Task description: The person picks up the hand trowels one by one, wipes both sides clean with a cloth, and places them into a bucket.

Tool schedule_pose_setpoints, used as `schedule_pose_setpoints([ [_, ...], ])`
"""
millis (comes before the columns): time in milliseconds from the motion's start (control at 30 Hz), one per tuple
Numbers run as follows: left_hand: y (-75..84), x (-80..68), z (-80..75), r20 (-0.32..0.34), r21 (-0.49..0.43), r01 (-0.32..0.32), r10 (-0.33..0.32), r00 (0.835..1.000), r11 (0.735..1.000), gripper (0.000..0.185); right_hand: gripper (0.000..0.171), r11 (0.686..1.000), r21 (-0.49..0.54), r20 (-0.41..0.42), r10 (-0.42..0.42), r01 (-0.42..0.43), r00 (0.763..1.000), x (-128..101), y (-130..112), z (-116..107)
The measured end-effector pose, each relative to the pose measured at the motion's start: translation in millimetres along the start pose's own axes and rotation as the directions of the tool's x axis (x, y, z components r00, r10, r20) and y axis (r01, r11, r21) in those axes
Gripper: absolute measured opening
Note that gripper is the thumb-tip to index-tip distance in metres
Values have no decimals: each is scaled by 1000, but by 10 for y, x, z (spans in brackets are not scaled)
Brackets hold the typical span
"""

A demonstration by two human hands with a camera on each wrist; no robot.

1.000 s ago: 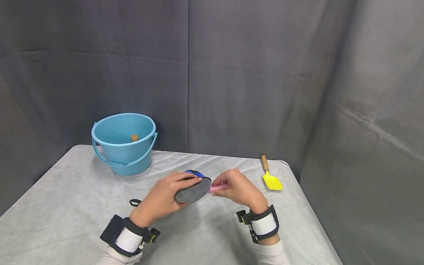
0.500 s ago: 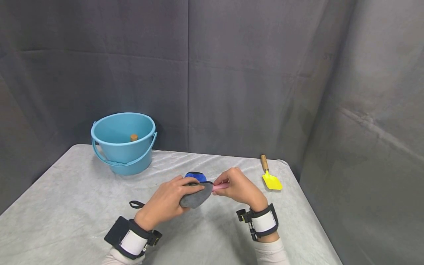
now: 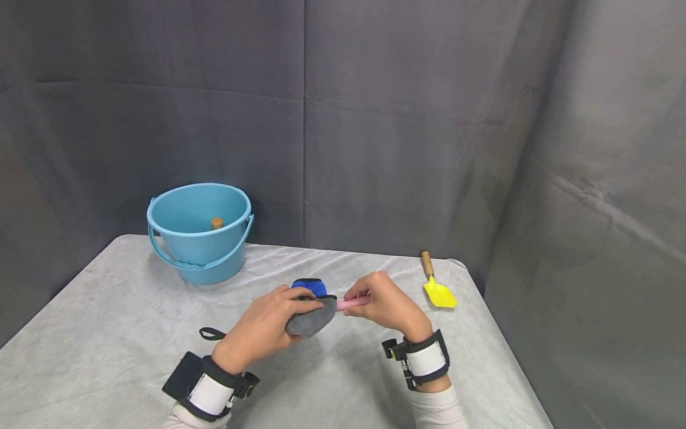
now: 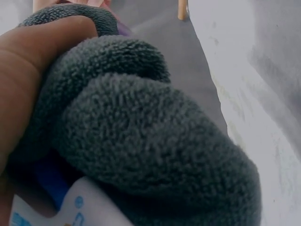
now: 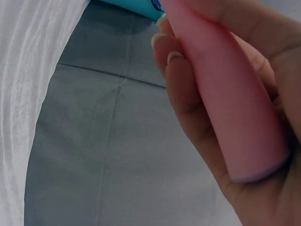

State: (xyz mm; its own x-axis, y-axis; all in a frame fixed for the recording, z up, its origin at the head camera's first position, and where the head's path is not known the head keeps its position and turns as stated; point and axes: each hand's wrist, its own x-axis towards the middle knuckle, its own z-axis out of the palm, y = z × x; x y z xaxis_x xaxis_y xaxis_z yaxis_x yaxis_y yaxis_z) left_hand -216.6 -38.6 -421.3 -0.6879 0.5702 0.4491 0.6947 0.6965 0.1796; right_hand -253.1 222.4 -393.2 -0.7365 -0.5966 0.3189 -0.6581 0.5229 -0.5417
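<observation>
— Why both hands, right of the bucket [image 3: 199, 231]?
— Right hand [image 3: 387, 305] clasps the pink handle [image 3: 354, 302] steady; left hand [image 3: 261, 329] curls round the grey cloth [image 3: 311, 320], wrapping it.

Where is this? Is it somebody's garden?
Probably not: it looks like an indoor recording booth. Grey curtains hang all round a cloth-covered table, with just a blue bucket and yellow trowel.

We are in a made-up recording room: dark grey cloth walls [image 3: 375, 119] hang all around one table [image 3: 107, 357] with a pale cloth on it.
</observation>
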Motion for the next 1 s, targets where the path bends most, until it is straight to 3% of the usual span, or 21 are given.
schedule_pose_setpoints([
  [167, -81, -30, -25, 33, 2, 57, -57, 998, 998, 62, 14, 1000, -27, -14, 2, -2, 1000, -9, 17, -25],
  [567, -298, -100, -82, -57, -62, 88, -92, 994, 994, 58, 18, 999, -38, -57, 18, -20, 998, -59, 19, -111],
  [1000, -547, -185, -178, -34, -107, 151, -156, 987, 983, 59, 13, 998, -32, -50, 53, -55, 997, -98, 32, -143],
])
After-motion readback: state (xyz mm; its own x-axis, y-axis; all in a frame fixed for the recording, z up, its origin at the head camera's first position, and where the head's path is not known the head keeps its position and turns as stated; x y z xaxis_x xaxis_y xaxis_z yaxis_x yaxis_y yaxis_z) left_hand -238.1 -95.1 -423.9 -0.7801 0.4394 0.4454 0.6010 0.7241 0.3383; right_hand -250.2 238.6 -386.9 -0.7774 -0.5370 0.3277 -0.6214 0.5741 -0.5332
